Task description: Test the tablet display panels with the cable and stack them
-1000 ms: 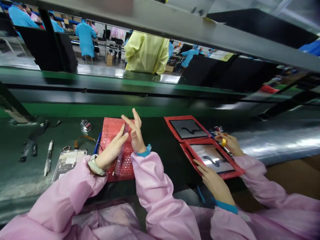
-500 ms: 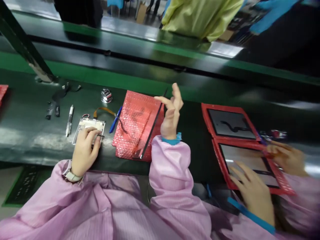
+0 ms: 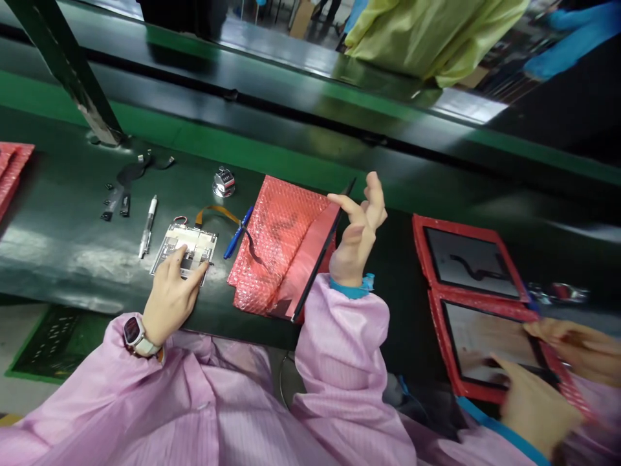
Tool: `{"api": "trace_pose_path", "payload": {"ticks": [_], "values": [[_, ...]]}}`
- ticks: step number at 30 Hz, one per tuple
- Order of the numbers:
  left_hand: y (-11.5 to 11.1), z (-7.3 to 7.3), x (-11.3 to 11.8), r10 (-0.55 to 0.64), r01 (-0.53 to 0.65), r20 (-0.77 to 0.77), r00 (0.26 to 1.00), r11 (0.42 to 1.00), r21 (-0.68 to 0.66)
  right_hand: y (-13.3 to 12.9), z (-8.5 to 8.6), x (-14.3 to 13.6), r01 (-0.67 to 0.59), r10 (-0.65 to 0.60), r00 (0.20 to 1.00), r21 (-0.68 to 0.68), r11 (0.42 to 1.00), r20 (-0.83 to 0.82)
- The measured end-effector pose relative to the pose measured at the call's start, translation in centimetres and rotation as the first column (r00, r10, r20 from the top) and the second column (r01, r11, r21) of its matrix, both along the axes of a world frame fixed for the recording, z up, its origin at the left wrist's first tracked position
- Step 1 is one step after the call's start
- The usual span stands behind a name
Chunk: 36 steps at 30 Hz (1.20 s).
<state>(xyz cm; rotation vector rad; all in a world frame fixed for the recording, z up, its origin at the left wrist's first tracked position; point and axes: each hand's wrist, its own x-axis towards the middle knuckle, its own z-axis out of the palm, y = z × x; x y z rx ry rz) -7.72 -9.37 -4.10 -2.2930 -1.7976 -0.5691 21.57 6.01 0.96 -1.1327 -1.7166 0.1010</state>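
My left hand (image 3: pixel 172 285) lies on a small flat electronic module (image 3: pixel 194 239) with pale tape, its thumb and index finger spread on the surface. An orange flex cable (image 3: pixel 218 210) with a dark tail runs from the module to a red bubble-wrap bag (image 3: pixel 266 233). My right hand (image 3: pixel 356 236) grips the far right edge of a thin, glossy dark-edged panel (image 3: pixel 310 262). The panel is tilted up over the right part of the bag, and its face reflects red. Part of the grip is hidden behind the panel. Between module and bag lies a blue pen (image 3: pixel 237 233).
A white pen (image 3: pixel 148 226), dark flex cables (image 3: pixel 130 173) and a metal tally counter (image 3: pixel 224 182) lie on the green bench. At right, a co-worker's hands (image 3: pixel 538 401) work over panels (image 3: pixel 470 262) on red wrap. A green post (image 3: pixel 80 77) stands at left.
The view has shifted, so the bench things appear further right. My left fingers have spread over the module. My right hand still holds the panel, whose reflective face shows more now.
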Motion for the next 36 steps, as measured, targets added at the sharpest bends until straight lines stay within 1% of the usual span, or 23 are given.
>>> {"api": "trace_pose_path", "payload": {"ticks": [4,6,9,11,13,14,15,17,18,19,21,24,26,27,28,29,31,32,34,36], "values": [[0.0,-0.2,0.1,-0.017,0.017,-0.035,0.999,1.0,0.011,-0.2,-0.1,0.1,0.013,-0.014,0.999,-0.03,0.999,-0.035],[0.0,-0.5,0.1,-0.016,0.016,-0.045,0.999,1.0,0.011,-0.4,0.1,0.3,0.027,-0.029,0.999,-0.051,0.998,-0.04],[-0.1,-0.9,-0.2,-0.009,0.009,-0.02,1.0,1.0,0.014,-1.2,1.3,1.0,-0.007,0.003,0.999,-0.096,0.995,-0.041],[-0.3,-0.9,-0.3,-0.031,0.03,0.032,0.999,0.999,0.028,-2.3,2.4,1.8,-0.071,0.061,0.996,-0.187,0.98,-0.06],[-0.5,-0.5,-0.1,-0.121,0.118,0.107,0.987,0.993,0.03,-3.7,3.4,2.9,-0.093,0.064,0.993,-0.32,0.943,-0.1],[-0.6,-0.3,0.2,-0.195,0.195,0.151,0.969,0.981,0.016,-4.5,3.8,3.5,-0.083,0.037,0.992,-0.394,0.915,-0.124],[-0.6,0.0,0.6,-0.283,0.289,0.189,0.94,0.957,-0.007,-5.3,4.1,4.2,-0.066,-0.006,0.989,-0.465,0.883,-0.151],[-0.5,0.2,1.7,-0.442,0.464,0.226,0.868,0.884,-0.053,-6.8,4.4,5.4,-0.055,-0.093,0.97,-0.575,0.816,-0.225],[-0.4,0.2,2.3,-0.498,0.523,0.223,0.838,0.85,-0.066,-7.4,4.4,6.0,-0.072,-0.126,0.953,-0.609,0.79,-0.276],[-0.2,0.0,2.9,-0.538,0.56,0.206,0.818,0.825,-0.071,-7.9,4.4,6.4,-0.096,-0.154,0.93,-0.625,0.775,-0.333],[0.3,-0.5,3.7,-0.567,0.584,0.177,0.805,0.809,-0.064,-8.4,4.2,7.0,-0.144,-0.185,0.876,-0.608,0.781,-0.445],[1.1,-1.2,4.1,-0.56,0.579,0.196,0.805,0.814,-0.053,-7.4,3.7,6.8,-0.197,-0.184,0.789,-0.525,0.828,-0.586],[1.4,-1.2,4.0,-0.546,0.566,0.215,0.81,0.823,-0.046,-5.6,3.0,6.2,-0.246,-0.151,0.736,-0.469,0.848,-0.659],[1.4,-1.2,3.9,-0.536,0.558,0.224,0.814,0.829,-0.043,-4.5,2.5,5.8,-0.284,-0.127,0.717,-0.454,0.845,-0.686],[1.4,-1.1,3.8,-0.526,0.549,0.235,0.818,0.835,-0.042,-3.4,1.9,5.4,-0.331,-0.105,0.702,-0.453,0.828,-0.705],[1.4,-1.0,3.7,-0.513,0.539,0.248,0.822,0.841,-0.044,-2.2,1.2,4.9,-0.383,-0.087,0.691,-0.465,0.798,-0.718],[1.2,-0.9,3.6,-0.492,0.522,0.272,0.827,0.851,-0.05,-0.3,-0.4,4.1,-0.47,-0.074,0.68,-0.511,0.72,-0.73],[1.1,-0.9,3.6,-0.485,0.516,0.277,0.83,0.855,-0.052,0.4,-1.1,3.8,-0.491,-0.076,0.687,-0.538,0.685,-0.723],[1.0,-1.1,3.7,-0.479,0.509,0.271,0.835,0.859,-0.052,1.2,-2.5,3.4,-0.478,-0.074,0.749,-0.614,0.628,-0.659],[0.9,-1.4,3.8,-0.481,0.508,0.26,0.837,0.861,-0.041,1.5,-3.6,3.3,-0.426,-0.055,0.825,-0.683,0.593,-0.563]]}}
